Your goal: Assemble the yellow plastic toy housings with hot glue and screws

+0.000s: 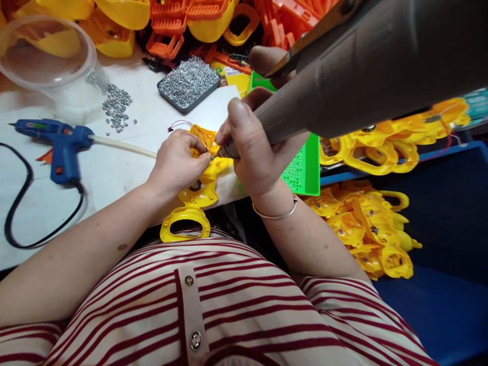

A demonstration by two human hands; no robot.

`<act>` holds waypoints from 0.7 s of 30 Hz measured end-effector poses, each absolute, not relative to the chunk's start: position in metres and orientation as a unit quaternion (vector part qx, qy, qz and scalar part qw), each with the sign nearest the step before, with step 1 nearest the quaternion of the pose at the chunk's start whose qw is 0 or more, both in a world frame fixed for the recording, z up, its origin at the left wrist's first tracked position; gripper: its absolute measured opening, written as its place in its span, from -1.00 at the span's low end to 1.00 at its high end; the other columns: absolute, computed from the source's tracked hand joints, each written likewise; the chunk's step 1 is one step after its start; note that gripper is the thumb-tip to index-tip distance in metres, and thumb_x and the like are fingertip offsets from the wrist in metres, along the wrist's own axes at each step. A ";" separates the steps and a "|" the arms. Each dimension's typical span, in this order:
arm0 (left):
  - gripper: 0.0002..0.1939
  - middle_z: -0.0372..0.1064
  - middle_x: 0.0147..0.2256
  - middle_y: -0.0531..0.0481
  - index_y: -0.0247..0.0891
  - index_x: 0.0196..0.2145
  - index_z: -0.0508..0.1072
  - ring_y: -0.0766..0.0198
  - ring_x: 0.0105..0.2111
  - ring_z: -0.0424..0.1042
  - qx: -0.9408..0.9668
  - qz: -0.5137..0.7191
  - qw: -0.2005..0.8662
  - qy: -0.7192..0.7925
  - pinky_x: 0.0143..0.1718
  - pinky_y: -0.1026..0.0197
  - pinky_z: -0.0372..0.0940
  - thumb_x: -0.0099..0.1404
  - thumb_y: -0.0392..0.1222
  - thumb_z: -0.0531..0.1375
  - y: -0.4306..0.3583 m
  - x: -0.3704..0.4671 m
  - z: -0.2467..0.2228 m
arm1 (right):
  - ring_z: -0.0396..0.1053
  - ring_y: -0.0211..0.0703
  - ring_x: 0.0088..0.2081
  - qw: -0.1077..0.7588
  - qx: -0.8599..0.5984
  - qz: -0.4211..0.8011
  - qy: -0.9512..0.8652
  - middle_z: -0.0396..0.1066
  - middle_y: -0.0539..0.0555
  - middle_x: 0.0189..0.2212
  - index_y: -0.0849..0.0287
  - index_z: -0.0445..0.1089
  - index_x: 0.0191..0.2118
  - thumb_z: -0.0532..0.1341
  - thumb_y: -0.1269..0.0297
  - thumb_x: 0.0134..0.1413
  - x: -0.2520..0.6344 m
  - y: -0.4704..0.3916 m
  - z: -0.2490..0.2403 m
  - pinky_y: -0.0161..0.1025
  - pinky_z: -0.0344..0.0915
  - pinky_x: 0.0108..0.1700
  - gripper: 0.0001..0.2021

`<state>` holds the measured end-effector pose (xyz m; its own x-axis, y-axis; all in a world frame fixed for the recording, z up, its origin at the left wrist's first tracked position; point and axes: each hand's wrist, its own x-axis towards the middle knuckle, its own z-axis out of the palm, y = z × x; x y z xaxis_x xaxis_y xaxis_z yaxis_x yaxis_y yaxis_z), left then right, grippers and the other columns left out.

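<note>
A large dark grey power screwdriver (305, 96) slants down from the upper right, with my right hand (253, 147) closed round its lower end. Its tip meets a yellow plastic toy shell (204, 190), which lies at the table's front edge with its ring-shaped end (185, 225) overhanging towards my body. Just left of the tip, my left hand (181, 160) rests on the shell, thumb and fingers pinched together. Whatever small thing they hold is too hidden to name. Thin red wires (206, 136) run over the shell beside my left fingers.
A blue glue gun (57, 145) lies left, near loose metal bits (116, 107) and a clear tub (76, 76). Behind my hands is a tray of screws (188, 84). A green basket (312, 168) and blue bin (438, 300) with yellow shells (366, 218) stand right. Orange and yellow parts pile behind.
</note>
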<state>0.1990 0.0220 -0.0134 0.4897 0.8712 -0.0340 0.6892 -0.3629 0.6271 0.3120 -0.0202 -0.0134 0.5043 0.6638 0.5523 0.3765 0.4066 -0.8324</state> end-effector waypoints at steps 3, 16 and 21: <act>-0.90 0.48 -0.23 -0.03 -0.26 -0.37 0.52 0.09 -0.11 0.45 0.811 0.155 0.303 0.477 0.04 0.02 0.36 0.10 -0.28 0.24 0.020 0.200 -0.010 | 0.31 -0.19 -0.52 0.722 -0.478 0.054 -0.497 0.24 -0.02 -0.56 0.05 0.26 -0.44 0.14 -0.07 0.20 0.309 -0.022 -0.012 -0.15 0.41 -0.44 -0.67; -0.90 0.52 -0.08 -0.20 -0.29 -0.33 0.52 -0.04 -0.02 0.48 0.801 0.146 0.306 0.493 0.07 -0.05 0.35 0.13 -0.34 0.25 0.017 0.202 -0.006 | 0.22 -0.31 -0.64 0.761 -0.432 0.029 -0.483 0.25 -0.10 -0.58 0.04 0.24 -0.45 0.23 0.18 0.08 0.305 -0.019 -0.005 -0.25 0.31 -0.55 -0.82; -0.93 0.53 -0.17 -0.14 -0.27 -0.41 0.50 0.00 -0.08 0.47 0.793 0.167 0.313 0.495 0.04 -0.06 0.35 0.09 -0.35 0.26 0.019 0.203 -0.009 | 0.21 -0.30 -0.63 0.742 -0.459 0.052 -0.486 0.31 -0.08 -0.54 0.03 0.26 -0.40 0.25 0.04 0.07 0.308 -0.018 -0.007 -0.23 0.31 -0.55 -0.77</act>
